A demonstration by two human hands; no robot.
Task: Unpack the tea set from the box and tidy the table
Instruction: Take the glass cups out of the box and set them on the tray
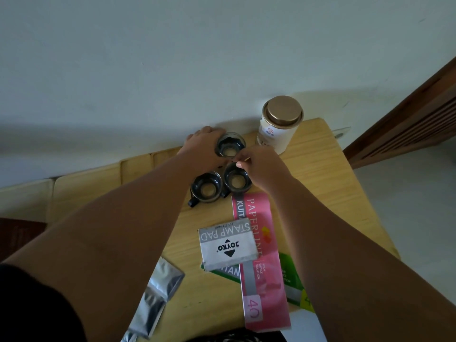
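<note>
Reaching across a pale wooden table (320, 193) at centre frame, a person grouped three dark glass cups near its far edge, just short of the wall (172, 58). A pink receipt book (261, 255) ran down the lower middle, overlapping a green one (291, 280); a grey stamp-pad box (229, 245) lay on both, and silver foil pouches (158, 294) spilled off the lower left. A cream tin (278, 127) with a bronze lid stood upright at the upper right, near the corner.

The left hand (202, 146) curled round the left side of the far cup (230, 145), fingers wrapped on its wall, apparently to steady or seat it close to the others. The right hand (261, 169) hovered over the right cup (235, 178), thumb and forefinger pinched together on something pale and thin; what it was could not be told. The left cup (206, 187) sat untouched just beside the right one, its handle pointing toward the lower left.

No tea-set box showed in view. The cups looked already unpacked and were probably being clustered to free space. Open tabletop remained at the right, between the tin and the pink book, and at the left of the cups. The far cup stood near the back edge, so any push that way risked crowding the wall; the stationery still wanted clearing.
</note>
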